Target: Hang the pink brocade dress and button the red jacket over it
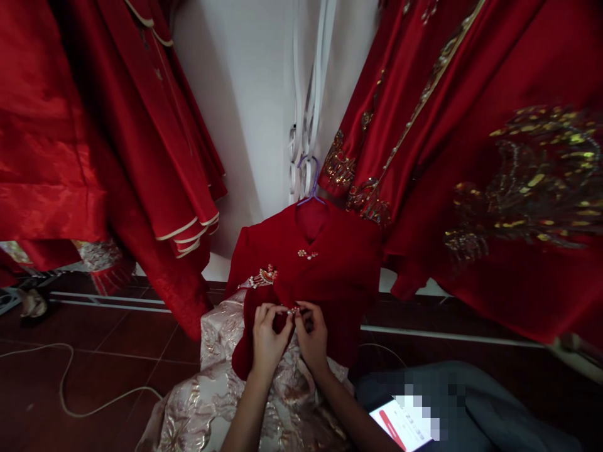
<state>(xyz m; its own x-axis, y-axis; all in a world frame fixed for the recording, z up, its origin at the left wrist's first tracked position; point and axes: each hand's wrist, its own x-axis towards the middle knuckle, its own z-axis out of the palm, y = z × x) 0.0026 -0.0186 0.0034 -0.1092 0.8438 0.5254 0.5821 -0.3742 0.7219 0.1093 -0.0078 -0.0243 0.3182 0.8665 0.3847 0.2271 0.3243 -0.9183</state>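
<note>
A dark red jacket (330, 276) hangs in front of me from a purple hanger (311, 198). Its collar has a beaded clasp (308, 254), closed at the neck. Lower on the front opening, my left hand (271, 336) and my right hand (311, 333) meet with thumbs and forefingers pinched on a second beaded clasp (293, 311). The fingertips partly cover it, so whether it is fastened cannot be seen. A jewelled brooch with dangling beads (264, 276) sits on the jacket's chest, above my left hand. Beneath the jacket lies a pale, shiny patterned skirt (188, 411).
Red garments (155, 125) hang at the left, and red garments with gold sequins (541, 176) at the right. White straps (301, 94) hang behind the hanger. A lit phone (400, 422) rests on my leg (471, 402). A cable (70, 389) crosses the tiled floor (127, 351).
</note>
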